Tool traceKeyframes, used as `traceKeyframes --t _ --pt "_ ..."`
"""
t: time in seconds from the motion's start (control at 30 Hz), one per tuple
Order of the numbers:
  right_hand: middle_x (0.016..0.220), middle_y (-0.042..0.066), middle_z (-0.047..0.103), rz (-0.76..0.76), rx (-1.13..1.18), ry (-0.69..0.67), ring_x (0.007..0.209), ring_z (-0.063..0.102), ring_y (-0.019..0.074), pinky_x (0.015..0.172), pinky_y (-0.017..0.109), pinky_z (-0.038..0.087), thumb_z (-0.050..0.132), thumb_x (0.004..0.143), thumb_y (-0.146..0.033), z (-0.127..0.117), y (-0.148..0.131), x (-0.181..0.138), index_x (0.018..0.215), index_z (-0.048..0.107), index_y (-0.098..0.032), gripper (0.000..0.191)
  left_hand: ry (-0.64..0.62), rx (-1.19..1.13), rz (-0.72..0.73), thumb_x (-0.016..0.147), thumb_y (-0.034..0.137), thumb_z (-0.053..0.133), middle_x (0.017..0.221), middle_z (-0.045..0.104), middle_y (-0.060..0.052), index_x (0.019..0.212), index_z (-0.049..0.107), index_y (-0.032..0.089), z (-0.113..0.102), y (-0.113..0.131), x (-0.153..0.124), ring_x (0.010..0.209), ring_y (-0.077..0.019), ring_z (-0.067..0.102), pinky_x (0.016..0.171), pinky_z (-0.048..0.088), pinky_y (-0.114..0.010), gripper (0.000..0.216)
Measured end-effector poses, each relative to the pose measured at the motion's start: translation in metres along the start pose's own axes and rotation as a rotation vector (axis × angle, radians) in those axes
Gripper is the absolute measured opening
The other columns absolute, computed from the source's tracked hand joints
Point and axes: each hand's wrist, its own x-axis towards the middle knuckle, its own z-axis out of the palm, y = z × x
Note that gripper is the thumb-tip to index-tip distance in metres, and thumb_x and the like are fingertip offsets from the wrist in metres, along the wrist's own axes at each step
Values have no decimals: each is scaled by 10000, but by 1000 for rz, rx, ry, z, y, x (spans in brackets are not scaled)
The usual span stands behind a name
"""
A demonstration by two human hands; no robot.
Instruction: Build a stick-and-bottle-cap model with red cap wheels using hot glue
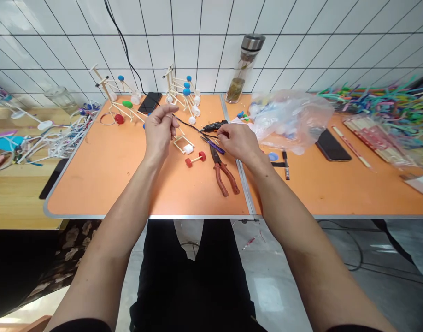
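My left hand (159,131) is raised over the orange table, its fingers curled in a pinch. Whatever lies between the fingertips is too small to make out. My right hand (239,142) is also closed, thumb against fingers, beside a black glue gun (214,126) and its cord; what it pinches is hidden. Between the hands are a small wooden stick frame (179,144) with a white cylinder (188,149), a stick axle with red wheels (196,159), a purple pen-like tool (217,147) and red-handled pliers (226,177).
Behind stand two stick models (109,92) (184,92) with coloured caps, a phone (150,102) and a tea bottle (241,69). To the right lie a plastic bag (294,117), a marker (285,165), another phone (333,145) and packed sticks (377,138).
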Motion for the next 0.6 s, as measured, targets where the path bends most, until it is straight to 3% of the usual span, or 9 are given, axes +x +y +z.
traceKeyframes --t 0.1,0.17,0.3,0.37,0.47,0.53,0.6 --pt "1072 107 857 3 20 0 1007 731 333 871 437 511 602 979 -206 2 -6 -1 922 816 -259 228 115 -18 13 979 253 773 690 719 48 1092 770 310 -13 1 12 497 -90 544 471 329 -245 126" --pt "1091 94 859 15 53 27 1042 741 321 919 437 527 602 987 -201 -4 -8 -1 941 820 -267 232 127 -38 7 968 272 789 700 727 58 1077 763 310 -20 0 18 499 -81 535 459 313 -249 119" --pt "1097 90 853 130 60 166 1050 742 303 972 441 547 596 987 -178 -41 16 5 1003 832 -262 251 197 32 72 950 120 678 691 732 90 977 761 255 -26 -3 26 482 -54 511 500 316 -263 161" --pt "1110 102 846 171 63 268 1063 735 298 984 441 546 610 978 -170 -73 46 5 989 828 -243 230 214 53 64 941 76 604 678 736 108 966 767 247 -27 -4 28 489 -56 510 520 325 -271 238" --pt "1107 130 820 325 -12 451 1052 707 296 976 456 520 620 980 -144 -127 108 -14 1024 819 -213 215 219 68 68 906 97 636 669 733 126 956 771 255 -27 -4 28 492 -59 507 536 327 -288 213" --pt "1042 154 785 506 -144 532 984 662 260 932 449 470 620 963 -80 -157 152 -38 937 796 -199 213 217 79 72 880 134 692 688 742 127 954 772 262 -27 -5 28 508 -61 520 551 338 -295 168" --pt "864 136 681 787 -264 530 840 565 200 864 461 405 608 948 -27 -176 192 -64 721 691 -209 302 214 94 82 863 185 740 703 748 126 953 769 270 -29 -6 29 518 -64 527 563 344 -297 128"
